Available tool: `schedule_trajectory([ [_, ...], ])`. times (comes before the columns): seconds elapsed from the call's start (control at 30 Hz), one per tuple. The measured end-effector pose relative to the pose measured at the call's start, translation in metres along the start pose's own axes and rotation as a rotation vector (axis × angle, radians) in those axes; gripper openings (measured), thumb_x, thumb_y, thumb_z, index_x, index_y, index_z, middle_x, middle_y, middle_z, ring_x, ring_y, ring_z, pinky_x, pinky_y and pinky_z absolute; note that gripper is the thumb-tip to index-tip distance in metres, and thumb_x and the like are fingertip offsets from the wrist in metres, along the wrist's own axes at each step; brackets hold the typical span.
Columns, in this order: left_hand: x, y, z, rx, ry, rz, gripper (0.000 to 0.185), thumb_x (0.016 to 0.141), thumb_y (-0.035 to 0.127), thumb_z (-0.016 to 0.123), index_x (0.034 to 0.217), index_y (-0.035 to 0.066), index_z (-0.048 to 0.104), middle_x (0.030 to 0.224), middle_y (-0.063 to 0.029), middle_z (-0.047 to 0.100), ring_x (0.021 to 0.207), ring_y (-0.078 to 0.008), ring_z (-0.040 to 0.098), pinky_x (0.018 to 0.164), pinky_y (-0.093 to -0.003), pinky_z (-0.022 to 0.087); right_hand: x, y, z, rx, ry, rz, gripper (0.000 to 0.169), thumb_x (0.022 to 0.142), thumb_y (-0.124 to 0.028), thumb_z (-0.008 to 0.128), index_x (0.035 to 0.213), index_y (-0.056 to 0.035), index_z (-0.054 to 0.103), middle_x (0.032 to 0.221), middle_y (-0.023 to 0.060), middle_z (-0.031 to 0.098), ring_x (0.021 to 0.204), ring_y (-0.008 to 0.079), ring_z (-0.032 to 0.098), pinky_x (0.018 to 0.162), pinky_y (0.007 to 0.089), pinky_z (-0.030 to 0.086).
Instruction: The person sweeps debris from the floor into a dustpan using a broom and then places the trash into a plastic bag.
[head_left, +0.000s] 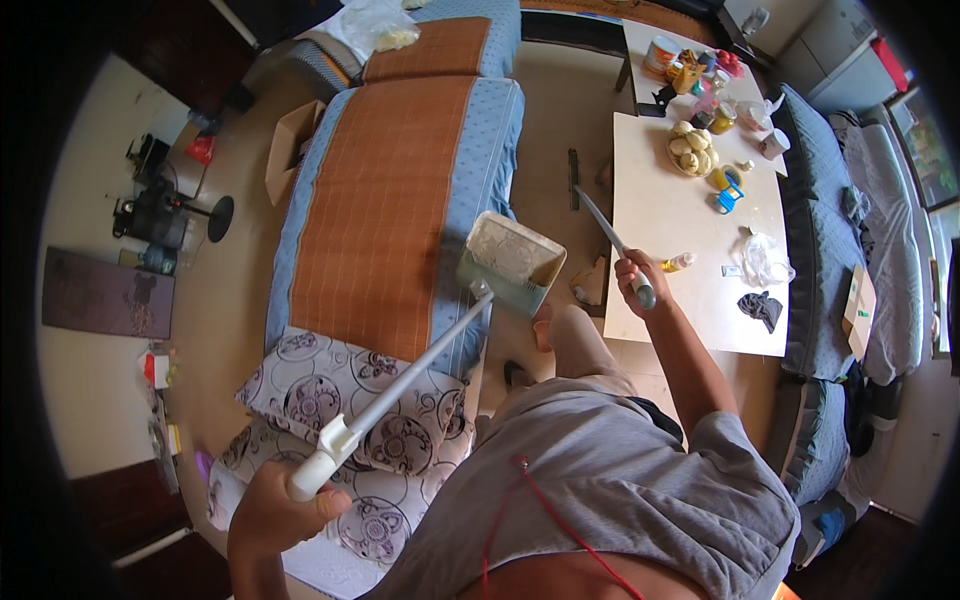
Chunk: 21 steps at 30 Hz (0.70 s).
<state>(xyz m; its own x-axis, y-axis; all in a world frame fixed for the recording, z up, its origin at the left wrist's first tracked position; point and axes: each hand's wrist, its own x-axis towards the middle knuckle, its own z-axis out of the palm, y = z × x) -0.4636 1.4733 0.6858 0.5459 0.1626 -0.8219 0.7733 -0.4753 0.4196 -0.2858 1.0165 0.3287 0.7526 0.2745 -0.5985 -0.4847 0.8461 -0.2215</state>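
My left hand (289, 502) is closed around the white handle end of a long-handled dustpan (514, 259). Its grey pole slants up and right to the pan, which hangs in front of the edge of the mat-covered bed. In my right hand (639, 276) is the grey stick of a broom (574, 178); the stick runs up and left to a narrow dark head over the floor, between the bed and the table. The pan's inside looks worn and stained. Whether the broom head touches the floor, I cannot tell.
A bed (382, 187) with an orange-brown mat and patterned pillows (375, 405) lies to the left. On the right, a pale table (690, 300) holds a basket of roundish food (691, 150), jars, a plastic bag and a black cloth. An open cardboard box (289, 154) stands beyond the bed.
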Motion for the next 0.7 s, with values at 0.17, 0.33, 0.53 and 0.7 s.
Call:
schedule_trajectory([
  [0.17, 0.050, 0.054, -0.026, -0.096, 0.087, 0.132, 0.040, 0.071, 0.031, 0.081, 0.077, 0.003, 0.054, 0.056, -0.0006, 0.052, 0.044, -0.0078, 0.047, 0.040, -0.0236, 0.037, 0.016, -0.028, 0.005, 0.067, 0.005, 0.009, 0.016, 0.098, -0.018, 0.047, 0.087, -0.0066, 0.045, 0.067, 0.0004, 0.049, 0.051, 0.0055, 0.048, 0.043, 0.0168, 0.045],
  [0.33, 0.103, 0.145, -0.028, -0.119, 0.191, 0.224, 0.036, 0.075, 0.028, 0.078, 0.077, 0.003, 0.052, 0.057, -0.0017, 0.050, 0.040, -0.0072, 0.043, 0.036, -0.0231, 0.032, 0.075, -0.068, 0.003, 0.063, -0.016, -0.004, 0.016, 0.097, -0.019, 0.050, 0.087, -0.0072, 0.047, 0.068, 0.0003, 0.050, 0.052, 0.0050, 0.049, 0.044, 0.0174, 0.047],
  [0.53, 0.196, 0.301, -0.024, -0.356, 0.080, 0.334, 0.033, 0.079, 0.027, 0.074, 0.073, 0.004, 0.051, 0.050, 0.0019, 0.043, 0.038, -0.0063, 0.039, 0.035, -0.0235, 0.028, 0.190, -0.156, 0.014, 0.128, 0.014, 0.013, 0.012, 0.098, -0.020, 0.049, 0.093, -0.0097, 0.047, 0.070, -0.0004, 0.048, 0.053, 0.0047, 0.048, 0.043, 0.0173, 0.044],
  [0.7, 0.259, 0.445, -0.029, -0.268, 0.073, 0.383, 0.035, 0.081, 0.029, 0.074, 0.076, 0.007, 0.047, 0.048, 0.0050, 0.035, 0.036, -0.0050, 0.032, 0.033, -0.0236, 0.025, 0.267, -0.228, 0.061, -0.147, 0.066, -0.063, 0.003, 0.093, -0.015, 0.050, 0.094, -0.0121, 0.049, 0.066, -0.0013, 0.048, 0.051, 0.0074, 0.047, 0.042, 0.0213, 0.042],
])
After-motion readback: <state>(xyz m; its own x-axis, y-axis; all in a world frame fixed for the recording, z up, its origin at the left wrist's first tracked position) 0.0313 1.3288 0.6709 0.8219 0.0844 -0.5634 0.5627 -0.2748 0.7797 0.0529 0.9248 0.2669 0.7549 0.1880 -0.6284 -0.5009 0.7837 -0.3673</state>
